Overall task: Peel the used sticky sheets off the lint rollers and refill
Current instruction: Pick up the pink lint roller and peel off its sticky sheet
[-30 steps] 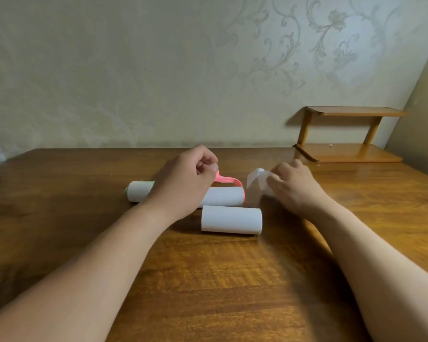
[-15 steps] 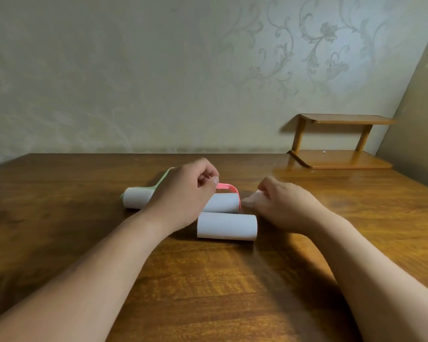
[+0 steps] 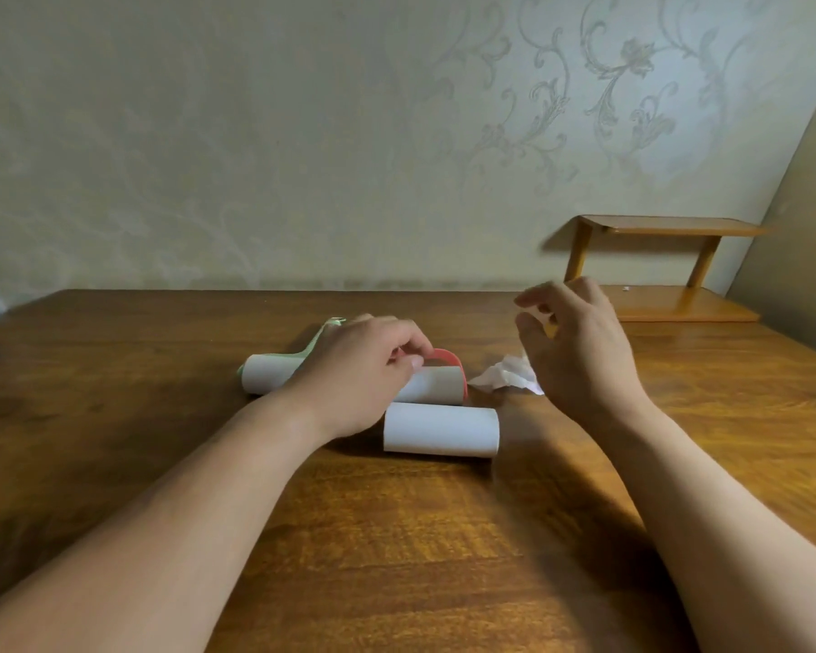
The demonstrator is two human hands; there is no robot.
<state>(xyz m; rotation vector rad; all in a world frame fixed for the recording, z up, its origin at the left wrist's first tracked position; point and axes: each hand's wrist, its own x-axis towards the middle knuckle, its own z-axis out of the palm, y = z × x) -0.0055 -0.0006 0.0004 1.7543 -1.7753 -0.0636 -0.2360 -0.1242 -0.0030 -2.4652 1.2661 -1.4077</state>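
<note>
Table [image 3: 114, 417]: bears everything. Your right hand [image 3: 575, 351]: raised, fingers loosely spread, holding nothing. Your left hand [image 3: 359, 369]: fingers curled round pink roller [image 3: 436, 384], mid-table. Spare roll [image 3: 441, 430]: just nearer you. Green roller [image 3: 267, 379]: left. Crumpled sheet [image 3: 505, 377]: right.

No text, label or number can be read anywhere (the rolls are plain white)

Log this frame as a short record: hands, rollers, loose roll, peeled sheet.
left hand: grips pink lint roller by its handle
right hand: raised, fingers loosely curled, holding nothing
green lint roller: lying left of the pink one
refill roll: loose on table, in front of pink lint roller
crumpled sheet: on table, right of pink lint roller, not held
</note>
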